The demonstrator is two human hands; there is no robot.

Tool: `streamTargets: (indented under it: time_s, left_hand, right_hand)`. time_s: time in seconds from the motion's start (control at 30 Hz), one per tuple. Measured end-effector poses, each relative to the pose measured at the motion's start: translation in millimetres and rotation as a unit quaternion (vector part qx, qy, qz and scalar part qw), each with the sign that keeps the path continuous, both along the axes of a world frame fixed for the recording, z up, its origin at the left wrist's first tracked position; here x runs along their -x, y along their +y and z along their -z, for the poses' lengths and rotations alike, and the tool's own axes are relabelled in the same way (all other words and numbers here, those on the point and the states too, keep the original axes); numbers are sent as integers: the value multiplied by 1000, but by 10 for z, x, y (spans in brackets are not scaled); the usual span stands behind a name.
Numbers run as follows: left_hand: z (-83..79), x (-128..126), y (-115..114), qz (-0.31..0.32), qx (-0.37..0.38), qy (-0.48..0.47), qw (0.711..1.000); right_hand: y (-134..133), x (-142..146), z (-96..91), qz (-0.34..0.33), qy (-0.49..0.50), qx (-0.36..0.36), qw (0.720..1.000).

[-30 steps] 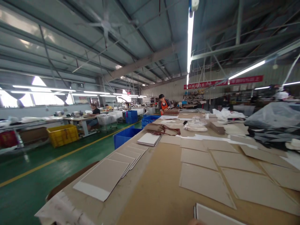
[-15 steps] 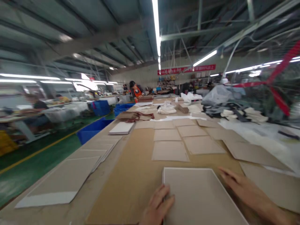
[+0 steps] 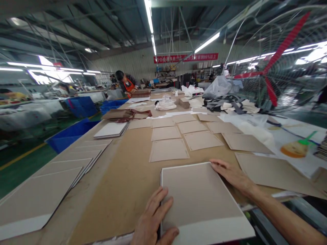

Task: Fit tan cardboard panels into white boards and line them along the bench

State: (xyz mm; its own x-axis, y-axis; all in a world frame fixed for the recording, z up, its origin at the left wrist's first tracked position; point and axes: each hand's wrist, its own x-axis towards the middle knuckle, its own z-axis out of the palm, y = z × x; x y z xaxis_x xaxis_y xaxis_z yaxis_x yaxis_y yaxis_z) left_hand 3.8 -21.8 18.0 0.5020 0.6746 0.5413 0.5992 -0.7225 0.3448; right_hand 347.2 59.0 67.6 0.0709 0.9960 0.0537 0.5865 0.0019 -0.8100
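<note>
A beige panel [image 3: 194, 194] with white borders lies in front of me at the table's near edge, and a darker layer shows along its left side. My left hand [image 3: 155, 214] grips the panel's left edge, fingers along the side and thumb on the white near strip. At the far right corner, my right hand [image 3: 227, 172] has its fingers closed against the panel's edge. Ahead of it, several flat beige pieces [image 3: 168, 149] lie in rows. To the left is an overlapping row of beige panels with white edges [image 3: 46, 190].
A stack of white-topped boards [image 3: 111, 130] and brown folded pieces [image 3: 120, 115] sit further up the table [image 3: 109, 190]. Blue bins [image 3: 74, 134] stand left. A red-bladed fan [image 3: 265, 71] and an orange-and-green brush [image 3: 296, 148] are right. A person in an orange apron [image 3: 127, 83] works at the far end.
My view has turned right, and more of the panel's near white strip shows. My right hand has come in from beside the panel onto its far right corner. My left hand stays on the left edge.
</note>
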Motion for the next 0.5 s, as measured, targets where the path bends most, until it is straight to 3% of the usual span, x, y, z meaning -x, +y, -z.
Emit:
streamTargets:
  time_s: [0.27,0.4,0.5]
  left_hand:
    - [23,-16,-7,16,32,-22,999]
    - [43,0,-69,-23,73,-60,995]
    - [43,-13,-158,-79,135,-178,971]
  right_hand:
    - [47,7,-10,26,170,3,985]
    - [-45,84,-227,14,273,16,962]
    - [-173,117,-433,59,346,25,936]
